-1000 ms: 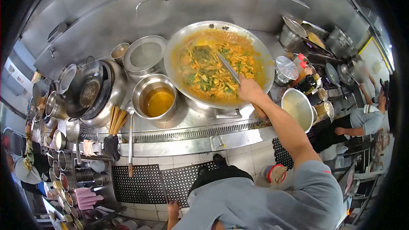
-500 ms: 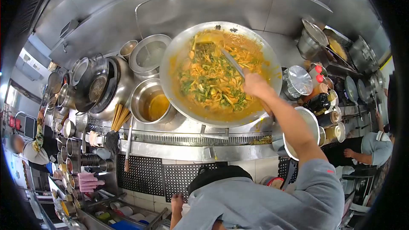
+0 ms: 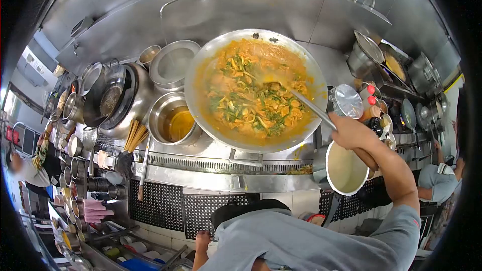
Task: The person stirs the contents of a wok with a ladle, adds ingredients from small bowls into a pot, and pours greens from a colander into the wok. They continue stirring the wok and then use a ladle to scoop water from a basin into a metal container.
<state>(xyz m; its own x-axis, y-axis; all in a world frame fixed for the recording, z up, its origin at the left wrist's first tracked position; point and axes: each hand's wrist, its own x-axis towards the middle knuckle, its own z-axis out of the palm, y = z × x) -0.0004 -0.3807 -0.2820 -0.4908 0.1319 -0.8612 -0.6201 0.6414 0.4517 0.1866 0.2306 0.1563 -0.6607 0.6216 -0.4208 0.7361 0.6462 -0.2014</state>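
My right hand (image 3: pixel 349 133) is closed around the handle of a long-handled wok spatula (image 3: pixel 314 106), with the wooden end passing back under my wrist. The spatula's head is sunk in the food and partly hidden by sauce and steam. Orange-coloured food with green leafy pieces (image 3: pixel 251 95) fills a very wide metal wok (image 3: pixel 198 115). My left hand (image 3: pixel 203 240) hangs low beside my body, away from the stove. Its fingers look curled, and nothing shows in them.
Left of the wok stand a pot of yellow liquid (image 3: pixel 181 123), a strainer-topped pot (image 3: pixel 174 62) and a bamboo brush (image 3: pixel 135 135). A white-rimmed pot (image 3: pixel 346 170) sits below my right forearm, near foil-covered container (image 3: pixel 347 101) and bottles. Other people (image 3: pixel 437 183) stand at both sides.
My right hand has moved right and toward me, drawing the spatula's head from the wok's far left side to its middle. My left hand stays low.
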